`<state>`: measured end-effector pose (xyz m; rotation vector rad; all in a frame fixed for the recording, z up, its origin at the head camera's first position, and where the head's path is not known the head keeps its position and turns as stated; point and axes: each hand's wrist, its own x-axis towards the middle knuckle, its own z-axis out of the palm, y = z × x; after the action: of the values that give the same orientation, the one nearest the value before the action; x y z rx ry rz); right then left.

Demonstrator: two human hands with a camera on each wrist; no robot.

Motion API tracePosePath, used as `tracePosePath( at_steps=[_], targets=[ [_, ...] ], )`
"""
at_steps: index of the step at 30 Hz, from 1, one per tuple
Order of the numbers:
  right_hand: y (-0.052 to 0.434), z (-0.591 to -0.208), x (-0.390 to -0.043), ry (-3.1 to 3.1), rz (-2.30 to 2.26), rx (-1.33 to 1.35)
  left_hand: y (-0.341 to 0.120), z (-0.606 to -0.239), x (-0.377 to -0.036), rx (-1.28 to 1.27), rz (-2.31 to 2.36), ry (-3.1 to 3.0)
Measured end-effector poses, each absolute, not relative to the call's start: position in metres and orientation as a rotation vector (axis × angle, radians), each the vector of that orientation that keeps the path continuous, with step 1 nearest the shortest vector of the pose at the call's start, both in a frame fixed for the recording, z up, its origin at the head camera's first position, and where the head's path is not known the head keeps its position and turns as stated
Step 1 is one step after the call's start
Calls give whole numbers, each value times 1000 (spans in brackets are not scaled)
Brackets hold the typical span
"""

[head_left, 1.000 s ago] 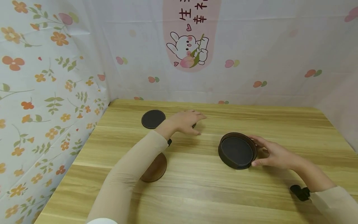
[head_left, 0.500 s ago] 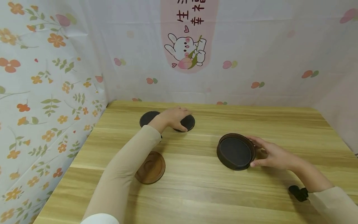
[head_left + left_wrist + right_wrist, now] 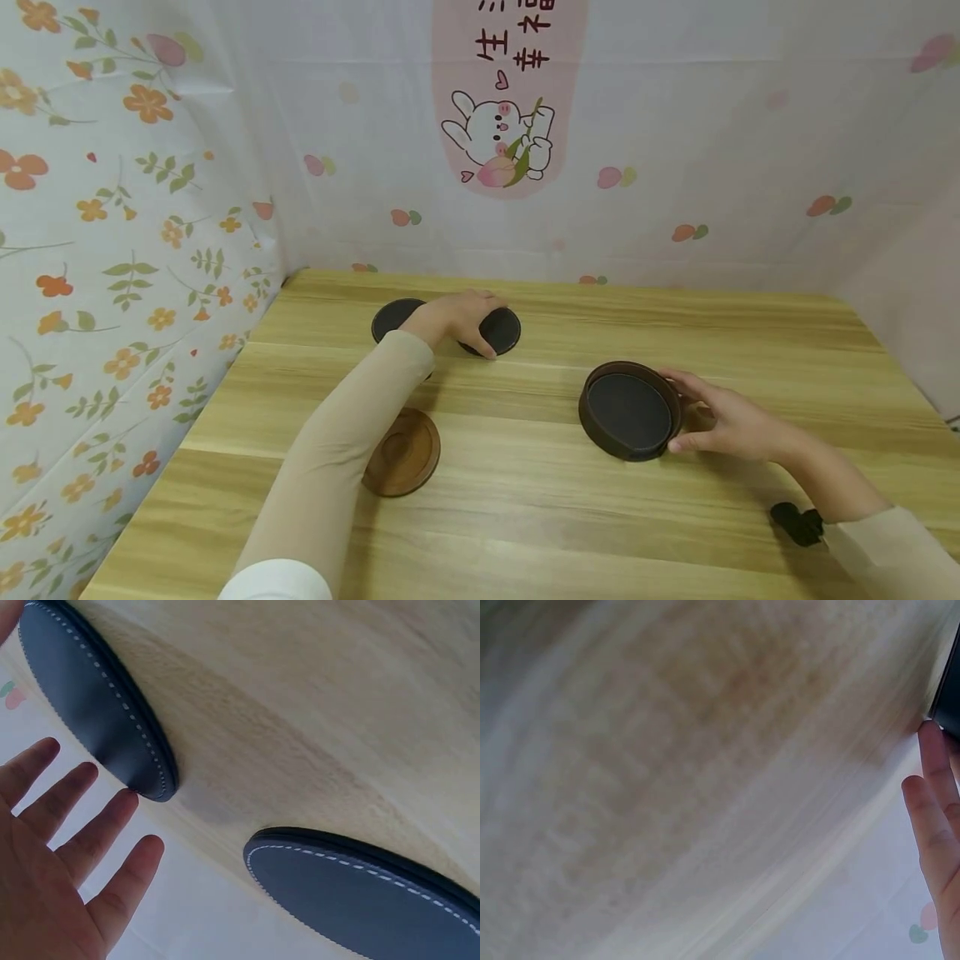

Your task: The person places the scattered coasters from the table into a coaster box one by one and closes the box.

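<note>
On the table's far left side lie two black round coasters with stitched edges. My left hand (image 3: pixel 465 319) is spread over the right black coaster (image 3: pixel 502 330), thumb at its near side; in the left wrist view its fingers (image 3: pixel 112 825) look extended at that coaster's edge. The left black coaster (image 3: pixel 393 318) is partly behind my left wrist. A brown wooden coaster (image 3: pixel 408 458) with a ringed recess lies nearer, partly covered by my sleeve. My right hand (image 3: pixel 731 421) holds the right side of a round dark coaster holder (image 3: pixel 630 412) between thumb and fingers. The holder has a black base.
The wood-grain table (image 3: pixel 540 517) reaches back to a white printed cloth (image 3: pixel 660 125). A floral cloth (image 3: pixel 150 250) borders the left side. A black strap piece (image 3: pixel 797 523) is at my right wrist.
My left hand has drawn back leftward and settled over the right black coaster, which shows more now. The right hand stays at the holder. The view has shifted slightly.
</note>
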<state>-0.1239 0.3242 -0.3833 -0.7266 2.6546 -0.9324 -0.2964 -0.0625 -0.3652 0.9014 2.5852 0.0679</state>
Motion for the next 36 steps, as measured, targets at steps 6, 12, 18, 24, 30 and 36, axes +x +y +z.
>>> tracePosePath(
  at_steps=[6, 12, 18, 24, 30, 36],
  targets=[
    [324, -382, -124, 2658, -922, -728, -64, -366, -296, 882, 37, 2583],
    [326, -383, -124, 2652, -944, -729, -61, -366, -295, 885, 65, 2592],
    [327, -383, -124, 2645, -945, -724, -60, -368, -294, 911, 31, 2609],
    [326, -384, -125, 2644, -944, -721, -62, -369, -292, 926, 27, 2610],
    [327, -385, -125, 2637, -979, -718, -64, -371, -291, 961, 42, 2597],
    [325, -383, -125, 2634, -964, -709, -63, -365, -288, 973, 40, 2596]
  ],
)
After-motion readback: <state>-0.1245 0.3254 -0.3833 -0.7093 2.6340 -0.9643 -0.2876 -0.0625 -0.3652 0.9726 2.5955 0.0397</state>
